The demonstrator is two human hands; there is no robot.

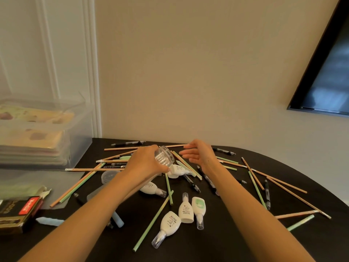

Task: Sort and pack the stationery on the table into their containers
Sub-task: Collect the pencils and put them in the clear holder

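Left grip [145, 162]: wrapped round one clear jar [164, 155], tilted above the pile.
Right grip [200, 155]: wide, empty, just beside the jar.
Correction-fluid bottles [186, 211]: five on the desk [226, 242], three grouped nearest.
Jar lid [108, 175]: one, left of the forearm.
Pencils [83, 169], pens [128, 143]: scattered, crossing; count uncertain.
Storage box [37, 133]: one, at the desk's left edge.

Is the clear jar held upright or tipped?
Tipped: the left hand grips the clear jar sideways, its threaded mouth toward the right hand.
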